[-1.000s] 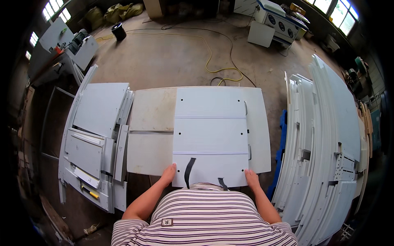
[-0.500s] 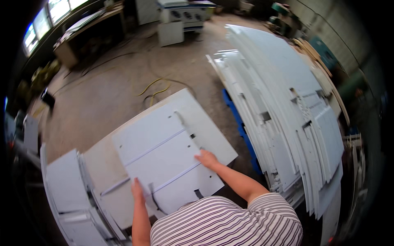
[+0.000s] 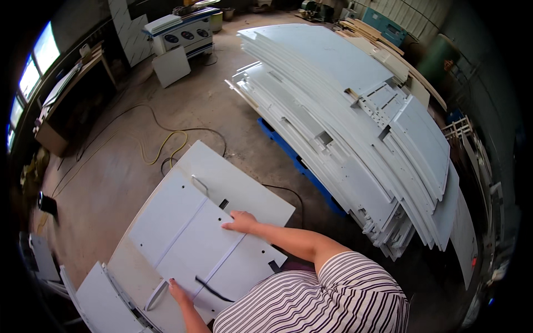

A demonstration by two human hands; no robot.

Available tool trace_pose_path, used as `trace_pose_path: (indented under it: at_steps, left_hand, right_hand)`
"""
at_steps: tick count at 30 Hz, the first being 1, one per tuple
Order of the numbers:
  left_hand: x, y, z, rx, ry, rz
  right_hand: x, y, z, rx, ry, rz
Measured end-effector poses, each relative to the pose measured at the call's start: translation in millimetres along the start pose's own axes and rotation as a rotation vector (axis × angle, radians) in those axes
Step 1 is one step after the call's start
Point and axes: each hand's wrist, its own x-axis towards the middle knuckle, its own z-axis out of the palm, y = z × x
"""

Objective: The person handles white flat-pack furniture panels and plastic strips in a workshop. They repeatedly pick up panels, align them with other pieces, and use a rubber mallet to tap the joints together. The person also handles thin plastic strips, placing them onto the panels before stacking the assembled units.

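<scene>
A flat white panel with two raised strips and small dark holes lies in front of me, over a larger pale board. My right hand is closed over the panel's far right edge, thumb on top. On the opposite edge, my left hand grips it; its fingertips are partly hidden. Beside that hand sits a white curved handle. A black strip crosses the near part of the panel, and a second short dark strip lies close to my shirt.
To the right, a tall stack of white panels rests on a blue pallet. More white panels lean at lower left. A yellow hose and dark cables run over the floor. A machine cabinet stands at the back.
My view has swung to the right, so the surroundings shift left in the picture. Both hands keep hold of the white panel, which appears lower and further left.
</scene>
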Motion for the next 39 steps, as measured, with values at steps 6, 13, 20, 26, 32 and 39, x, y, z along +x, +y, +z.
trace_pose_path:
  at_steps: [6, 13, 20, 26, 32, 39]
  left_hand:
    - [-49.1, 23.5, 45.0, -0.272, -0.160, 0.124]
    - [-41.0, 34.2, 111.2, 0.384, -0.029, 0.456]
    - [-81.2, 128.2, 325.6, -0.322, -0.413, 0.208]
    - [-80.7, 175.2, 518.6, -0.309, -0.500, 0.113]
    - [-123.9, 265.6, 717.9, -0.042, -0.799, 0.120]
    - [-95.9, 306.2, 887.6, 0.140, -1.033, 0.028]
  right_hand:
    - [-10.2, -38.5, -51.0, 0.094, 0.116, -0.106]
    - [15.1, -4.1, -136.0, 0.183, 0.320, -0.268]
    - [2.1, 97.9, -330.0, 0.244, 0.401, -0.205]
    - [-37.6, 204.5, -496.1, 0.114, 0.635, -0.071]
    - [-78.8, 290.6, -612.0, 0.188, 0.816, 0.089]
    - [-81.3, 363.0, -678.7, 0.286, 0.963, 0.275]
